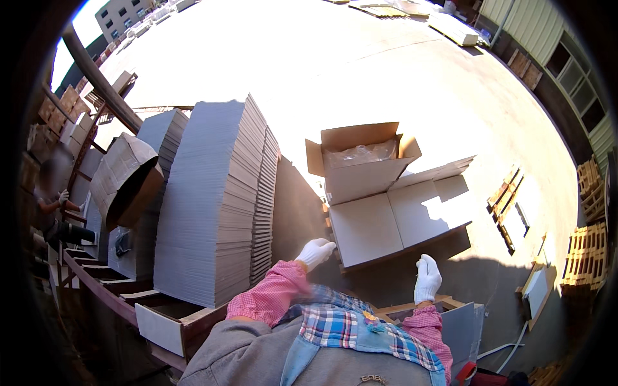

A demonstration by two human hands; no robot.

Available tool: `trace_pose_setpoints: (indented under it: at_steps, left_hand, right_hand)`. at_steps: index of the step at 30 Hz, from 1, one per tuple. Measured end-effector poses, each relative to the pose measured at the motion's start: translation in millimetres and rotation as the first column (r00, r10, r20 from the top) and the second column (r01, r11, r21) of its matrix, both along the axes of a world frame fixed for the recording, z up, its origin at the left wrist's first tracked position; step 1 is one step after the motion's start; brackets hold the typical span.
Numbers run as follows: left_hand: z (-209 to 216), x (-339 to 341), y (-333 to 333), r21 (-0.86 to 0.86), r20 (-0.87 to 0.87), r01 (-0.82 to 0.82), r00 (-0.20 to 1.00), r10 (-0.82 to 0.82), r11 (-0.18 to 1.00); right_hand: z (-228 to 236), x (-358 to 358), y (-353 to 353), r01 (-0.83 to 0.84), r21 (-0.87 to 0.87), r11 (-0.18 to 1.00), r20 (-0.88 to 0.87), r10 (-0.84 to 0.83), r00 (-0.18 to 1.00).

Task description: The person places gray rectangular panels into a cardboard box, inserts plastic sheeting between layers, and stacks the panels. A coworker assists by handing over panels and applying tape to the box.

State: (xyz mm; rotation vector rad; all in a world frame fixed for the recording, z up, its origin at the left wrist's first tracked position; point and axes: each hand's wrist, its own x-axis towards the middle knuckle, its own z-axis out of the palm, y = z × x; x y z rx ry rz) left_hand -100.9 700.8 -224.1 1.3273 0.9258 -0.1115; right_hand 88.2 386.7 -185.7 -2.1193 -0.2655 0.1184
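My left hand (315, 254), in a white glove, is in front of my body near the closest corner of the white carton stack (367, 228). Its fingers are loosely bent, and I see nothing in them. To the right, my right hand (427, 281), also gloved in white, is raised with its fingers half curled and nothing visible between them. An open cardboard box (367, 174) with clear plastic film (362, 154) inside stands at the back of the stack. Neither hand appears to touch the cartons.
Tall stacks of grey-white sheets (199, 193) stand on a metal frame (103, 293) to my left. Beyond them are a tilted brown carton (122, 177) and a co-worker (55, 206). Wooden pallets (584, 257) and a pallet piece (505, 196) lie to the right. A grey panel (460, 328) is beside my right arm.
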Motion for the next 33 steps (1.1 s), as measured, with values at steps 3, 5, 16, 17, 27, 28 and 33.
trace_pose_setpoints:
  at_steps: [3,5,16,17,27,28,33]
  left_hand:
    - [-9.0,-12.9,11.0,0.022,-0.036,0.01,0.999,-0.01,1.0]
    - [6.0,-18.2,28.9,0.139,-0.084,0.044,0.996,-0.032,0.989]
    - [44.1,2.2,95.9,0.067,0.134,-0.327,0.939,0.316,0.943]
    - [46.0,9.9,109.2,0.081,0.148,-0.328,0.938,0.314,0.941]
    - [88.7,105.6,206.4,0.091,0.198,-0.229,0.958,0.208,0.969]
    - [80.3,113.0,216.8,0.086,0.225,-0.225,0.953,0.201,0.971]
    - [62.5,149.1,237.6,-0.07,0.292,-0.211,0.93,0.222,0.975]
  right_hand:
    - [44.7,63.8,90.2,-0.201,0.046,0.979,0.04,0.199,0.979]
    - [74.2,92.4,152.0,-0.279,0.014,0.96,0.025,0.278,0.96]
    - [11.1,202.1,361.0,-0.561,-0.65,0.513,0.021,0.75,0.662]
    - [12.3,212.1,375.4,-0.559,-0.683,0.47,-0.04,0.74,0.672]
    - [-49.8,264.8,406.3,-0.527,-0.709,0.469,-0.167,0.614,0.772]
    - [-43.0,264.9,408.5,-0.524,-0.643,0.558,-0.102,0.616,0.781]
    - [6.7,261.5,409.6,-0.486,-0.408,0.773,0.011,0.536,0.844]
